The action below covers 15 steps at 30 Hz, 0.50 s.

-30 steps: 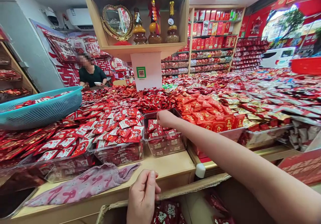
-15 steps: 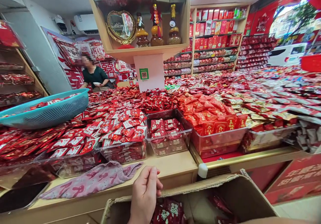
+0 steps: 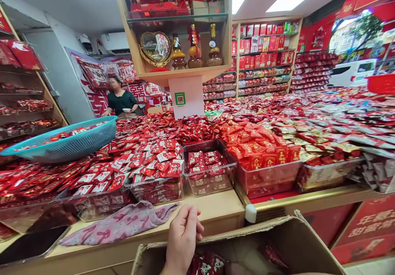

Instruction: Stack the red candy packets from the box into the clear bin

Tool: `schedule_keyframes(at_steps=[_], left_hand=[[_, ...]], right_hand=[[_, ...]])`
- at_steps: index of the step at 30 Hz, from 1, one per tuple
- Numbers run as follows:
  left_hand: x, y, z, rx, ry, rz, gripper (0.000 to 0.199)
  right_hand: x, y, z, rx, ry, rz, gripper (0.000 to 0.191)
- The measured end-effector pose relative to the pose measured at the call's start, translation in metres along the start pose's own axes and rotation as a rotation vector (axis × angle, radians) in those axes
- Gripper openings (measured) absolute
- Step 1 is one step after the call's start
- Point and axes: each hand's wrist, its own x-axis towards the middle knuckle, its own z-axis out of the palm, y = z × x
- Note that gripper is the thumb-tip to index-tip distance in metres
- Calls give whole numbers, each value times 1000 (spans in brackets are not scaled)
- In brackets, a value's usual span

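Observation:
My left hand (image 3: 183,238) is closed over the near edge of an open cardboard box (image 3: 247,234), thumb pressed against the curled fingers. Whatever the fingers may hold is hidden. Dark red candy packets (image 3: 208,262) with pale lettering lie in the box, just beside and below the hand. Of my right side, only a sliver of skin shows at the bottom edge; the hand itself is out of sight. Beyond the box, a clear bin (image 3: 212,180) of similar dark red packets stands on the wooden counter (image 3: 216,205).
Clear bins heaped with red packets (image 3: 154,160) line the counter. A pink cloth (image 3: 120,225) and a dark flat tray (image 3: 31,246) lie in front. To the left sits a blue basket (image 3: 70,143). A display cabinet (image 3: 185,75) hangs above; a person (image 3: 121,100) stands behind.
The view has tilted up slightly and shifted left, so the scene sits lower and a bit further right. My left hand keeps its closed shape by the box.

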Motion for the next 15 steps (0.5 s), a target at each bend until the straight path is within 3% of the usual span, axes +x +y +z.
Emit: schedule_keyframes(at_steps=[2,4,6,10,12,15], left_hand=[[1,0,-1,-8,-16,-19,30],[3,0,-3,-39,-23,-42,29],[5,1,-5,-112,-38,-63,29],[6,6,-8,-364,-169,-171,42],[4,10,-10,-478,-234,-226,51],[1,13,-10,-495,-248,-203,52]], right_hand=[[-12,-16,-23,-130,-75,-75,27],[-37,-37,-54,-326,-117,-267,28],[-68,-59,-90,-327,-30,-402,20],[-101,-89,-146,150,341,-626,7],[-97,-93,-156,365,517,-634,5],[-80,-94,-154,554,639,-630,10]])
